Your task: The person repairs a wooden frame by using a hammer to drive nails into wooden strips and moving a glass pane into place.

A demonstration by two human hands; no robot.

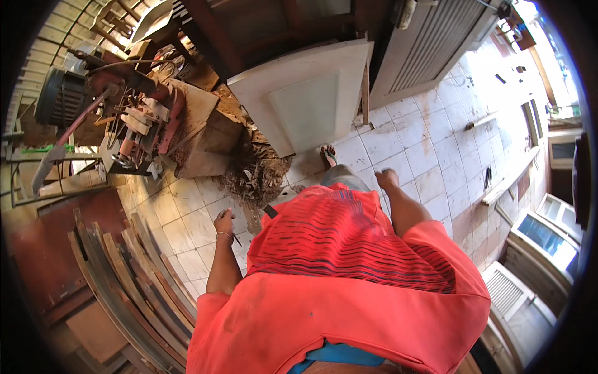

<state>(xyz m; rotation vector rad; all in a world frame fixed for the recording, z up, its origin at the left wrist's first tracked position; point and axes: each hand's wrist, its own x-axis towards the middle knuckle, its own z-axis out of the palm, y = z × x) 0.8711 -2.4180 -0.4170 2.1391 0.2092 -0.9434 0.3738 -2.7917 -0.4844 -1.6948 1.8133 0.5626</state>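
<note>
Closest to the lens is the person's orange-red striped shirt (349, 274), filling the lower middle, with both bare arms hanging out at its sides. The left hand (224, 222) is closed around a thin dark pencil-like stick (236, 238), whose long axis points down and slightly rightward out of the fist toward the tiled floor (411, 149). The right hand (387, 179) swings empty and blurred, fingers loosely curled; I cannot tell more of its shape. So the stick sits on the left side, well apart from the right hand. Ahead lies a pile of wood shavings (256, 174), beside a pale cabinet door panel (305, 100) leaning tilted; curved wooden slats (134, 274) are stacked just left of the left arm.
</note>
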